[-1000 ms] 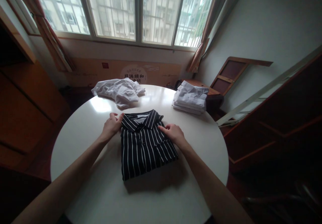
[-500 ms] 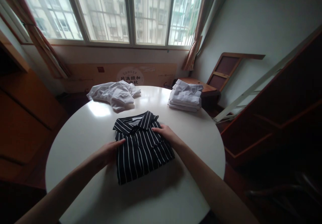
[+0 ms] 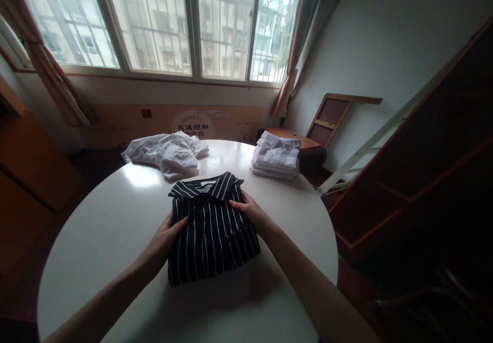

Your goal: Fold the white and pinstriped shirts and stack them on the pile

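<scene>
Home room: round white table (image 3: 115, 220), curtained barred window (image 3: 173, 24), wooden furniture, shirt piles (image 3: 275, 157).

Striped shirt: dark folded cloth shirt with thin white stripes (image 3: 211, 230), looking matt and soft.
Table: round white table (image 3: 115, 220), smooth, glossy, reflecting window light.
White clothes: crumpled white cloth heap (image 3: 165, 153) and folded white cloth stack (image 3: 275, 158), matt.
Frame: brown wooden frame (image 3: 331, 119), showing a dull sheen.

Crumpled white garment (image 3: 166, 153), folded white stack (image 3: 276, 155), round table (image 3: 115, 214)
</scene>
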`<state>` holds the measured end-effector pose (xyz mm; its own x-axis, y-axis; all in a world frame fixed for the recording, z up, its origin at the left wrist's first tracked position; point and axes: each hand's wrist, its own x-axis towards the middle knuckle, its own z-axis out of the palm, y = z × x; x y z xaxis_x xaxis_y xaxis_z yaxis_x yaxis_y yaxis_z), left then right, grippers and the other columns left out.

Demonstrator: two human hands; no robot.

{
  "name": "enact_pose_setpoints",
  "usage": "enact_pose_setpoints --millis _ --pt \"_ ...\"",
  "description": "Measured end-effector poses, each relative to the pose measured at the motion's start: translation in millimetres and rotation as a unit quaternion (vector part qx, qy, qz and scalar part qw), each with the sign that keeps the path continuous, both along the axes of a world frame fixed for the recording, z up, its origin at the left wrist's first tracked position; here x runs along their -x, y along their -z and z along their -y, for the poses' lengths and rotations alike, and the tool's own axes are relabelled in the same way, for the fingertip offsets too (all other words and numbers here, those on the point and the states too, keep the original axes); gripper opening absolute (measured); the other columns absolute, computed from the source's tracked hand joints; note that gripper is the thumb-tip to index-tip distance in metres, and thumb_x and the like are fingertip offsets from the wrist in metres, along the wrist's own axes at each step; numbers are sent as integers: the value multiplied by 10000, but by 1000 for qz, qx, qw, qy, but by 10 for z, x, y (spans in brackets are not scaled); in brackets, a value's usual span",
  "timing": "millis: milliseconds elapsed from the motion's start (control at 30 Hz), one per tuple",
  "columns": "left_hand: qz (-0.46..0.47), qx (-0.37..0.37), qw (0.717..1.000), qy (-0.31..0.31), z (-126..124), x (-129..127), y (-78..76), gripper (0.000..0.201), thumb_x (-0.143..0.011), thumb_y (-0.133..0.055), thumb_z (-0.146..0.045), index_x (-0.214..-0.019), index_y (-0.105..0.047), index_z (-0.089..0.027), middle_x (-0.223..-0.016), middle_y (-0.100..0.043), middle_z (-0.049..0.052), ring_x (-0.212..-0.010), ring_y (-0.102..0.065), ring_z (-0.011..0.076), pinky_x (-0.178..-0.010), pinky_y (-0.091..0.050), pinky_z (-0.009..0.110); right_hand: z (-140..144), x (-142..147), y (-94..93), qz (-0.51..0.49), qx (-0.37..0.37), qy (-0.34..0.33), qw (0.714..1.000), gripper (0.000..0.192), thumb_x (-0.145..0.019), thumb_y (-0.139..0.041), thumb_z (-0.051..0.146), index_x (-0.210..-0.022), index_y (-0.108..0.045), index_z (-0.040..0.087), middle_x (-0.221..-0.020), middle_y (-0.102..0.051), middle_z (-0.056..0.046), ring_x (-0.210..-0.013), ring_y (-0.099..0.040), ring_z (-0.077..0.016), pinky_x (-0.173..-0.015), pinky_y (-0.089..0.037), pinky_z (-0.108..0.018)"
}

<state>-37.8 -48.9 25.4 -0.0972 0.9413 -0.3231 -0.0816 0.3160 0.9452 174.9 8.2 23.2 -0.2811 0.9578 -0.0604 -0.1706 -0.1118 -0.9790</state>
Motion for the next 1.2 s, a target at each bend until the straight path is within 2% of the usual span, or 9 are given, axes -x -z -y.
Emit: enact_pose_setpoints --millis 167,300,500,633,733,833,1033,1200 --pt "32 -87 995 48 -232 -159 -262 528 -689 -590 -297 -1198 -449 -266 -1010 -631 44 -823 -622 194 -699 -516 297 -87 -176 -250 -3 -17 48 999 419 -641 -608 211 -1045 -497 216 -1027 -609 -49 -898 -599 -199 -794 -495 -335" --pt "5 -153 985 84 -483 -378 -470 514 -691 -561 -267 -1193 -458 -234 -991 -631 39 -828 -612 191 -698 -509 288 -183 -401 -460 21 -40 87 995 431 -670 -576 230 -1088 -474 231 -973 -621 -37 -808 -617 -179 -707 -516 -311" --pt "-8 -225 965 134 -934 -820 -630 461 -719 -509 -214 -1177 -466 -197 -961 -636 49 -872 -592 198 -725 -501 304 -395 -825 -690 60 -102 158 980 450 -679 -567 221 -1117 -472 260 -960 -631 -15 -769 -627 -173 -675 -525 -310" --pt "63 -228 957 171 -1236 -1115 -685 461 -673 -519 -135 -1130 -498 -189 -926 -640 44 -842 -593 181 -733 -492 302 -587 -1125 -772 79 -117 211 967 423 -659 -575 193 -1074 -507 240 -956 -638 -14 -825 -621 -184 -715 -521 -320" --pt "109 -219 948 201 -1452 -1325 -708 463 -626 -540 -97 -1081 -522 -182 -856 -638 32 -731 -593 149 -665 -490 273 -712 -1324 -820 59 -106 230 965 427 -628 -595 170 -1044 -521 234 -917 -648 2 -812 -619 -175 -701 -518 -307" --pt "139 -222 944 202 -1659 -1523 -729 443 -593 -549 -65 -1022 -542 -174 -771 -623 8 -651 -575 119 -611 -471 235 -820 -1476 -874 34 -97 246 964 424 -593 -612 139 -1001 -539 228 -847 -659 23 -765 -618 -158 -668 -511 -272" --pt "142 -236 934 225 -2092 -1842 -822 507 -562 -502 10 -1031 -556 -175 -676 -599 -13 -569 -528 98 -563 -431 221 -1093 -1712 -982 26 -109 271 956 322 -592 -590 84 -894 -565 193 -725 -654 36 -608 -597 -120 -587 -500 -241" --pt "129 -267 919 259 -2548 -2062 -1041 484 -561 -496 18 -1011 -568 -146 -710 -611 6 -594 -524 92 -601 -428 227 -1449 -1995 -1118 38 -112 274 954 233 -620 -569 88 -835 -566 177 -613 -627 32 -501 -567 -119 -521 -493 -256"
